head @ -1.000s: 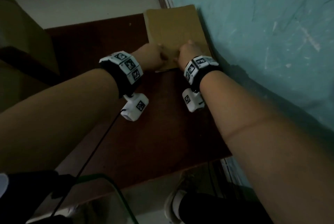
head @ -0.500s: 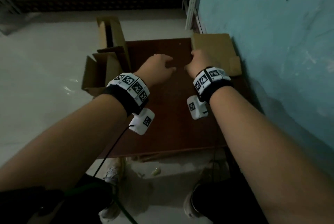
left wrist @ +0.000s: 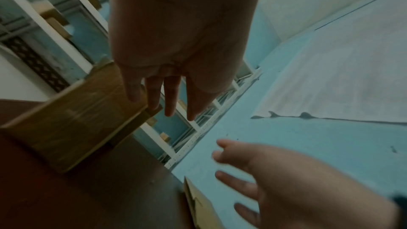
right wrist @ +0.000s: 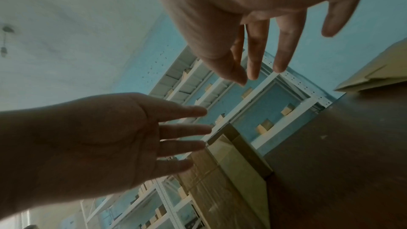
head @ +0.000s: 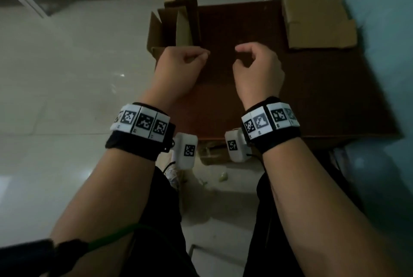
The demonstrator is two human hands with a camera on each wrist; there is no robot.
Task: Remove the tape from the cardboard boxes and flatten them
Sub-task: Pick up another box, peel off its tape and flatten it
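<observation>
A flattened cardboard box (head: 317, 19) lies at the back right of the dark brown table (head: 324, 102), against the blue wall. Open cardboard boxes (head: 174, 26) stand upright at the table's left edge; in the left wrist view one box (left wrist: 72, 124) shows shiny tape on its side. My left hand (head: 185, 57) hovers over the table near those boxes, fingers relaxed, holding nothing. My right hand (head: 254, 57) hovers beside it, a short gap apart, also holding nothing. Both wrist views show loosely extended fingers (left wrist: 167, 93) (right wrist: 253, 50).
The blue wall (head: 380, 31) runs along the table's right side. A pale tiled floor (head: 67, 75) lies to the left. White metal shelving (right wrist: 275, 107) with small boxes stands at the back. My legs and shoes are below the table's near edge.
Both hands left the flattened cardboard by the wall and drew back to the middle of the table. The head view pulled back, bringing the upright boxes on the left into sight.
</observation>
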